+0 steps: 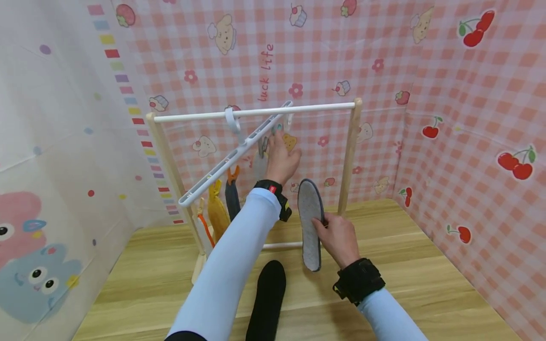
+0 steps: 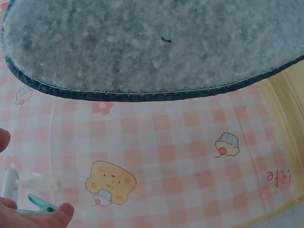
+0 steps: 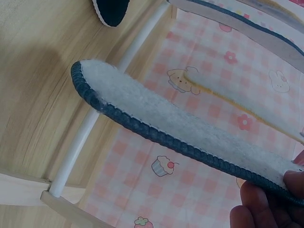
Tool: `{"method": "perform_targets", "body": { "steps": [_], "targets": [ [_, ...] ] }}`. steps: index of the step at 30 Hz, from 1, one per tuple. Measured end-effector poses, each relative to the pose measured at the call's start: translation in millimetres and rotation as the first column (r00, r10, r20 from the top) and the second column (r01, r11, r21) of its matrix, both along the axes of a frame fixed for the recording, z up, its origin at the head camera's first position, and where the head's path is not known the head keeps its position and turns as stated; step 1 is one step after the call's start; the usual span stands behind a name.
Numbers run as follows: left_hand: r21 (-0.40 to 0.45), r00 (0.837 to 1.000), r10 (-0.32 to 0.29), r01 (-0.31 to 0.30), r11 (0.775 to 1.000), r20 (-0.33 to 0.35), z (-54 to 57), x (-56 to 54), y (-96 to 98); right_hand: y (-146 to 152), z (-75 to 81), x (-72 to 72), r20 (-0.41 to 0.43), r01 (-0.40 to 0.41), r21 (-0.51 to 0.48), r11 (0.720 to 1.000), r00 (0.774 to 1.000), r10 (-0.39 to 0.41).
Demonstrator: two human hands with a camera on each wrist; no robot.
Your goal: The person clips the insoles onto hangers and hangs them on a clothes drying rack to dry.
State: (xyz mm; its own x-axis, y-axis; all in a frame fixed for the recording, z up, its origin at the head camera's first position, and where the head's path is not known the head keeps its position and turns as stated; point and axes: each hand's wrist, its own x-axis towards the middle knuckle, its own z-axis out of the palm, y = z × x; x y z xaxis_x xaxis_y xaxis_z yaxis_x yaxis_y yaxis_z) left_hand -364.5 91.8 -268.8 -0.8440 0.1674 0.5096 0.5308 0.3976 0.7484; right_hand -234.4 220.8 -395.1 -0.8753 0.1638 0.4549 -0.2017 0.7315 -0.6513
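My right hand (image 1: 341, 239) pinches a grey fuzzy insole (image 1: 310, 232) with dark blue stitched edging by its side, thumb on the grey face. The insole stands upright in front of the rack; in the right wrist view its rounded end (image 3: 95, 76) points away from the fingers. My left hand (image 1: 283, 163) reaches up to the far end of a pale blue clip hanger (image 1: 239, 152). There its finger and thumb pinch a teal clip (image 2: 43, 204), partly hidden by the hand. Near that hand hangs a pale insole (image 1: 259, 166), partly covered by the arm.
The hanger hooks over the white rail (image 1: 192, 116) of a wooden rack (image 1: 350, 161), slanting across it. A yellow-brown insole (image 1: 218, 215) and a dark one (image 1: 232, 196) hang from its near half. A black insole (image 1: 268, 293) lies on the wooden table (image 1: 409, 265). Patterned cloth surrounds the table.
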Motion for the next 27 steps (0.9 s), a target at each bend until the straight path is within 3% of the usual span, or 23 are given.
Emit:
{"method": "perform_targets", "body": {
  "steps": [12, 19, 23, 27],
  "targets": [
    [0.028, 0.991, 0.034, -0.038, 0.999, 0.126, 2.1, -3.7, 5.6, -1, 0.4, 0.0, 0.007, 0.016, 0.011, 1.0, 1.0, -0.016],
    [0.1, 0.966, 0.065, -0.093, 0.991, 0.251, 6.2, -13.7, 7.3, 2, -3.5, -1.2, 0.001, 0.027, 0.029, 0.999, 1.0, -0.027],
    [0.165, 0.958, 0.076, -0.125, 0.978, 0.277, 8.6, -19.5, 5.7, 3, -4.8, -1.7, -0.017, 0.021, 0.037, 0.999, 1.0, -0.02],
    [0.184, 0.962, 0.068, -0.12, 0.975, 0.265, 8.9, -22.9, 4.4, 4, -4.8, -1.4, -0.036, 0.02, 0.043, 0.999, 0.999, -0.019]
  ]
}}
